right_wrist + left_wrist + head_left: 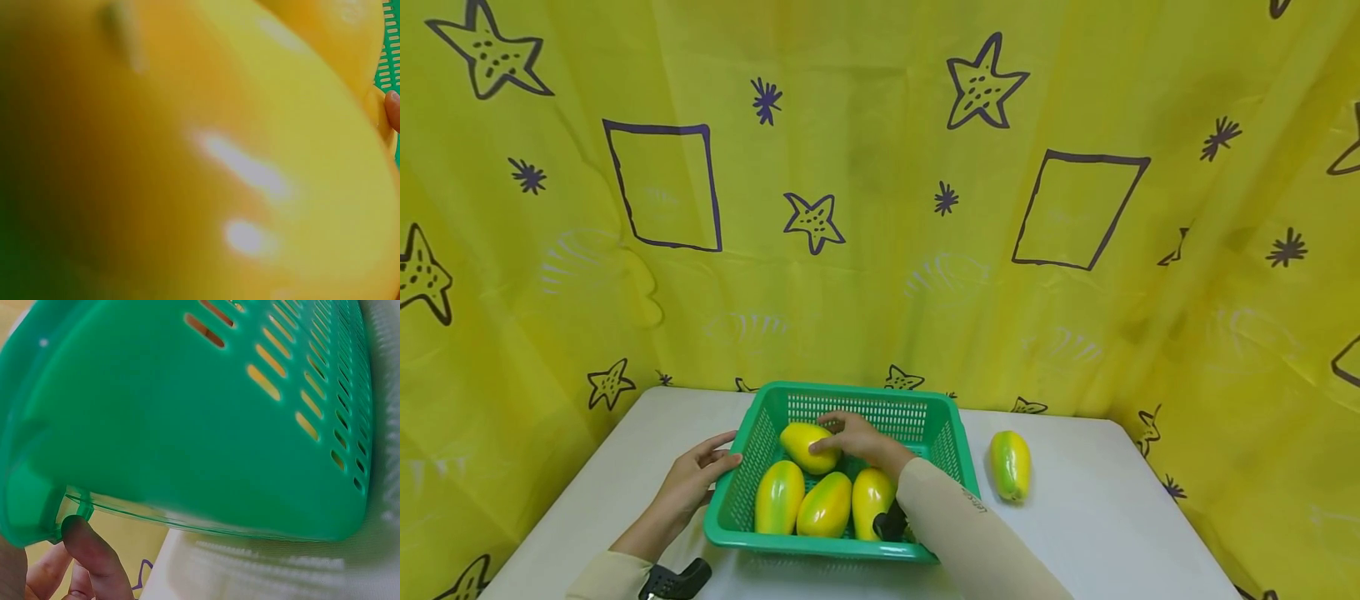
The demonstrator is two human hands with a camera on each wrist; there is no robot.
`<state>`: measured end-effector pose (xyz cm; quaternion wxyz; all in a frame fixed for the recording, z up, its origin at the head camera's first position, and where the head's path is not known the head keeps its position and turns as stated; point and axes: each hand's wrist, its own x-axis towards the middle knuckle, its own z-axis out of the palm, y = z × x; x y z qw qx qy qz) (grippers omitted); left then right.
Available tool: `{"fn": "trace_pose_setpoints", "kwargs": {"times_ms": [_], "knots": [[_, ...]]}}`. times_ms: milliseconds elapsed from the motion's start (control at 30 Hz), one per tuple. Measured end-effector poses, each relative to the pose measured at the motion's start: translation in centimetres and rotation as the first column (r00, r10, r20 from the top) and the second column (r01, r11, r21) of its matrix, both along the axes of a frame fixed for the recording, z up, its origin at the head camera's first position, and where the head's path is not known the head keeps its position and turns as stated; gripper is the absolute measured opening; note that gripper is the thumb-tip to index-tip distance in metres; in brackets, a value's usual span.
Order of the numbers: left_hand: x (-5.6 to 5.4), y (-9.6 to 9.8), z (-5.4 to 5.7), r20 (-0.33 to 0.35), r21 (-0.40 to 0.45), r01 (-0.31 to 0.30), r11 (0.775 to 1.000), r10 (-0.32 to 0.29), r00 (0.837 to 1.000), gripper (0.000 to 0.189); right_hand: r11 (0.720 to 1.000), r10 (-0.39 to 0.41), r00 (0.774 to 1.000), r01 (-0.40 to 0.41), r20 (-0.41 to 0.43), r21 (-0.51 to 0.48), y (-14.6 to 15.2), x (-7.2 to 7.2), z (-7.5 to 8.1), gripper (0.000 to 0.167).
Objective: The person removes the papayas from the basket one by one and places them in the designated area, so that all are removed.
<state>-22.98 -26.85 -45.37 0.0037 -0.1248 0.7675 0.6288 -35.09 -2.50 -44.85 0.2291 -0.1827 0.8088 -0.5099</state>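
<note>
Plainly, one yellow fruit [803, 447] lies gripped in the right hand [859, 438].

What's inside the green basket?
In the green basket, four yellow fruits show: three along the near side, one behind them in the right hand. The right sleeve and black strap cover the near right corner, so I can't tell what's there.
</note>
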Motion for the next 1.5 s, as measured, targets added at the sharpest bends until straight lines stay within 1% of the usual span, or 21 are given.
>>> {"fn": "trace_pose_setpoints", "kwargs": {"times_ms": [433,633,767,967,1300,1500], "knots": [[0.0,0.0,0.0,-0.007,0.004,-0.001,1.000,0.001,1.000,0.064,0.999,0.045,0.999,-0.045,-0.003,0.027,0.3,0.0,0.1,0.051],[0.1,0.2,0.0,-0.008,0.007,-0.006,1.000,0.006,1.000,0.062,0.998,0.055,0.998,-0.055,0.000,0.013,0.7,0.0,0.3,0.052],[0.1,0.2,-0.1,-0.011,0.009,-0.005,1.000,0.005,1.000,0.063,0.998,0.056,0.998,-0.056,-0.014,0.000,1.0,-0.1,0.6,0.053],[0.0,0.1,-0.1,-0.009,0.015,-0.007,1.000,0.007,1.000,0.063,0.998,0.056,0.998,-0.056,-0.016,-0.018,1.6,-0.1,1.4,0.054],[0.0,0.0,-0.1,-0.005,0.010,-0.003,1.000,0.003,1.000,0.063,0.995,0.098,0.994,-0.097,-0.043,0.017,2.8,0.1,2.9,0.055],[-0.1,0.0,-0.1,0.000,0.006,-0.004,1.000,0.004,1.000,0.063,0.993,0.114,0.992,-0.113,-0.059,0.011,3.8,0.3,3.8,0.057]]}}
